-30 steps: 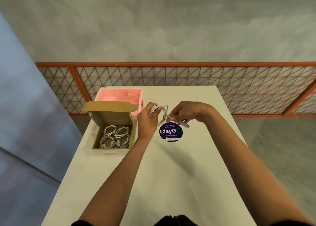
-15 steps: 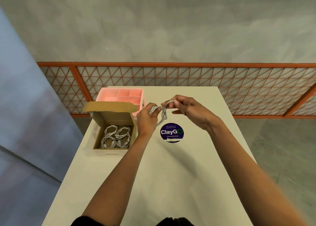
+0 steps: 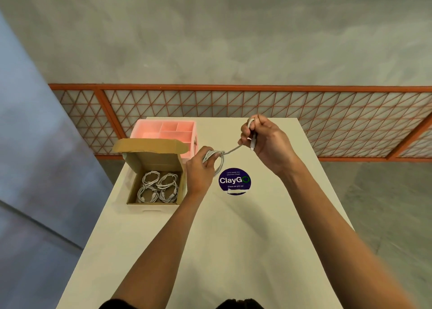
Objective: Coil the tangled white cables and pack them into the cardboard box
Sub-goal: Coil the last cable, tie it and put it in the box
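Note:
My left hand grips a coiled white cable just above the table, to the right of the cardboard box. My right hand is raised further back and holds the cable's free end, with the plug hanging from the fingers. A short stretch of cable runs taut between the two hands. The open cardboard box stands at the table's left edge with its lid tipped back. Several coiled white cables lie inside it.
A pink compartment tray stands behind the box. A round purple ClayGo sticker lies on the white table under my hands. An orange lattice railing runs beyond the table's far edge. The floor drops away on both sides.
My right hand has lifted the cable end up and back to the right, pulling it taut from the coil. My left hand stayed beside the box with the coil.

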### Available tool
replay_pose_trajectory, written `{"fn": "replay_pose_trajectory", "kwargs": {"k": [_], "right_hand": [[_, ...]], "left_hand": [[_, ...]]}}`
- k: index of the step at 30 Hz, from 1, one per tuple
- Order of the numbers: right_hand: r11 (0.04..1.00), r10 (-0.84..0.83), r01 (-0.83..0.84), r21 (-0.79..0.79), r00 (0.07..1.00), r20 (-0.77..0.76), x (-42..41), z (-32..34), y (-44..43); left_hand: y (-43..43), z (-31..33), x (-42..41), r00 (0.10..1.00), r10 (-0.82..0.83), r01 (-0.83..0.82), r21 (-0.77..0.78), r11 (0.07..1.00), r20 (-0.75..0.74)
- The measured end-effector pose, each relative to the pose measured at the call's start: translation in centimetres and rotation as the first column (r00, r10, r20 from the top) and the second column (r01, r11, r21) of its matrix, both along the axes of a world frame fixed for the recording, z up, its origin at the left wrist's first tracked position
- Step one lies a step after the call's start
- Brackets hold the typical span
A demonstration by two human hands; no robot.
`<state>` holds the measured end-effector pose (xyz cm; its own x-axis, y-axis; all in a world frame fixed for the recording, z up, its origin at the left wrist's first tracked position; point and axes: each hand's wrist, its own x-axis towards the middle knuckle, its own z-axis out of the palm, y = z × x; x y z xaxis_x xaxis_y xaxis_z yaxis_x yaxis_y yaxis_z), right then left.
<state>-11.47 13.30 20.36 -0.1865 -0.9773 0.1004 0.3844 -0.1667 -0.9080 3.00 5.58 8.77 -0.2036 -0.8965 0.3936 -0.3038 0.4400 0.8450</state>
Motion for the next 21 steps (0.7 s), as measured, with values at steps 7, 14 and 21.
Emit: {"fn": "replay_pose_trajectory", "kwargs": {"k": [7,14,21], "right_hand": [[0.932,-0.092,0.286,0.223,0.780,-0.618,-0.5,-0.5,0.0],[0.902,0.216,0.266,0.341,0.406,-0.888,0.2,-2.0,-0.5],[0.920,0.311,0.065,0.385,0.475,-0.823,0.5,-1.8,-0.1]], "left_hand": [[-0.6,1.0,-0.5,0.981,0.020,0.013,0.168,0.986,-0.193],[-0.3,1.0,-1.2,0.961,-0.030,0.090,0.207,0.974,-0.274],[-0.7,1.3,-0.7,0.961,0.002,0.086,0.304,0.949,-0.278]]}}
